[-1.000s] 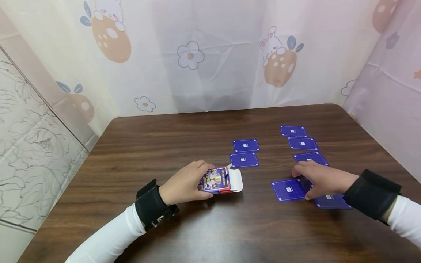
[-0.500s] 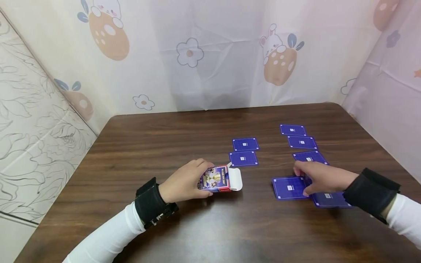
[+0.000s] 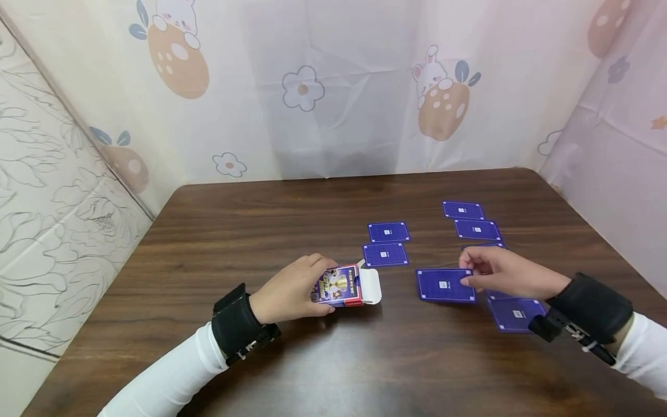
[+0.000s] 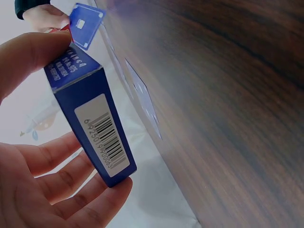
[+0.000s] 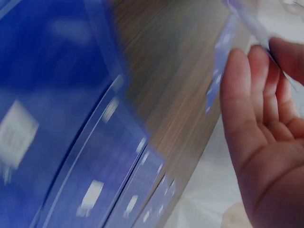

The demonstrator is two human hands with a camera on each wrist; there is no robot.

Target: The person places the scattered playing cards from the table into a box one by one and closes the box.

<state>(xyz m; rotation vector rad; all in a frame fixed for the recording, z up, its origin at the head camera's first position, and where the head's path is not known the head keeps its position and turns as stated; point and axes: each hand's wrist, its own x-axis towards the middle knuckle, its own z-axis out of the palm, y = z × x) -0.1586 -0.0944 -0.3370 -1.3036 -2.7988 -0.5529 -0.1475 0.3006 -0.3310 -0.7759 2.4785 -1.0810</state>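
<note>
My left hand [image 3: 294, 289] grips a small blue and red card box [image 3: 339, 286] by its sides, its white end flap standing open to the right. In the left wrist view the barcode end of the box [image 4: 104, 135] faces the camera, between thumb and fingers. My right hand [image 3: 513, 275] pinches a blue-backed playing card [image 3: 443, 286] at its right edge, thumb on top. That card is raised off the table and appears nearly edge-on in the right wrist view. Below my right hand, a column of face-down cards [image 3: 516, 315] lies partly covered by the hand.
Two face-down cards [image 3: 385, 255] lie one behind the other beyond the box. At the back right, more cards [image 3: 477, 229] continue the right column. The brown wooden table [image 3: 250, 231] ends at a patterned curtain [image 3: 354, 116] behind.
My right hand has lifted the card from the right column and moved it slightly left and away from me. The left hand keeps its hold on the box in about the same place.
</note>
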